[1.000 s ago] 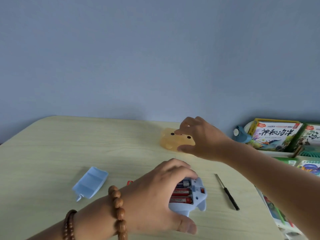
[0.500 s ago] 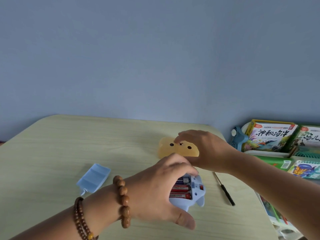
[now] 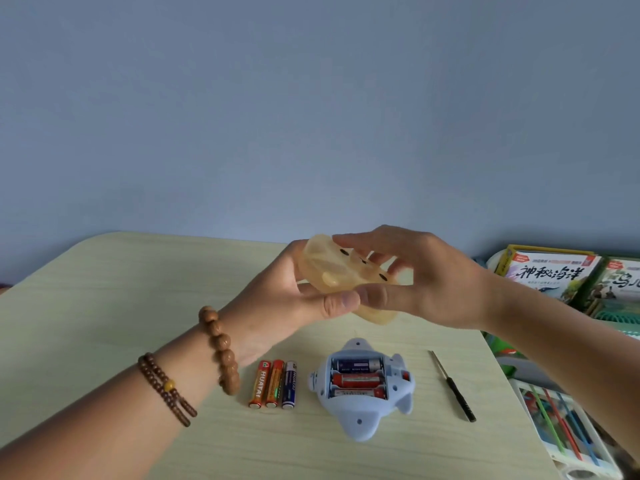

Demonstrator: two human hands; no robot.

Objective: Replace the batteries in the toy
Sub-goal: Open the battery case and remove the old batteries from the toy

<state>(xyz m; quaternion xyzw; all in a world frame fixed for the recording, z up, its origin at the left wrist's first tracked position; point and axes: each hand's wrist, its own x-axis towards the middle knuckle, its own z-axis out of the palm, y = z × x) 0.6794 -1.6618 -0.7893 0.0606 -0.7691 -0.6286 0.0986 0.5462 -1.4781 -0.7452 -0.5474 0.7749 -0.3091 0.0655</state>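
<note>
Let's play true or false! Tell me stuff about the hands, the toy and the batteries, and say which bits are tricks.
1. The left hand and the right hand both hold the yellow shell. True.
2. Three loose batteries lie on the table, left of the blue toy. True.
3. The toy's battery slot is empty. False: three fitted batteries sit in it.
4. The right hand holds a tool. False: the screwdriver lies on the table, right of the toy.

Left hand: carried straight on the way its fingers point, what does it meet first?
The yellow cover it grips; beyond that, the right hand holding the cover's other side. Depth is unclear.
</note>
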